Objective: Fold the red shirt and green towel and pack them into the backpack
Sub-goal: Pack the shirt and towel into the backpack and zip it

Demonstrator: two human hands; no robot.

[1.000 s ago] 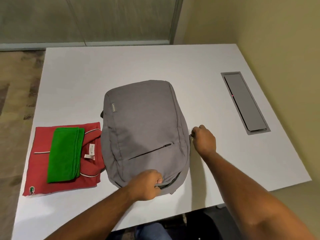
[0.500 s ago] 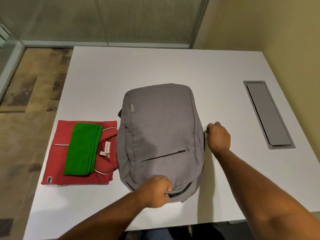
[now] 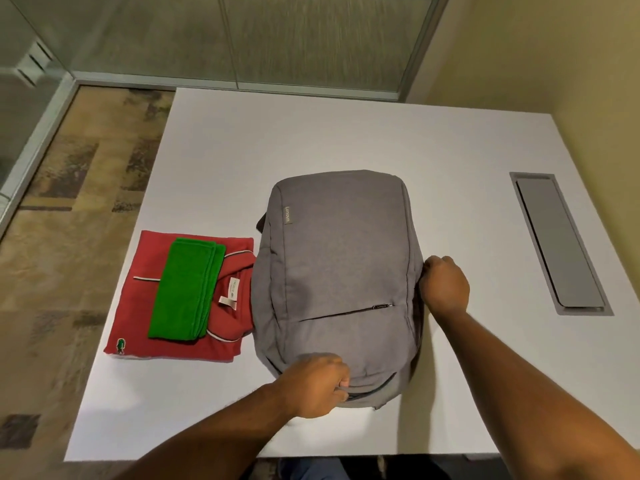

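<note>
A grey backpack (image 3: 341, 271) lies flat on the white table (image 3: 346, 133), front face up. My left hand (image 3: 317, 384) grips its near edge by the zipper seam. My right hand (image 3: 445, 285) has its fingers curled at the backpack's right side, pinching at the zipper there; the pull itself is hidden. Left of the backpack lies the folded red shirt (image 3: 138, 327), its collar touching the bag. The folded green towel (image 3: 185, 289) rests on top of the shirt.
A grey cable hatch (image 3: 557, 244) is set into the table at the right. A yellow wall runs along the right side. Carpeted floor and glass partitions lie to the left and behind. The table's near edge is just below my forearms.
My right hand has slid slightly farther along the backpack's right side. My left hand keeps its hold on the near edge. The camera has shifted, moving everything rightward in view.
</note>
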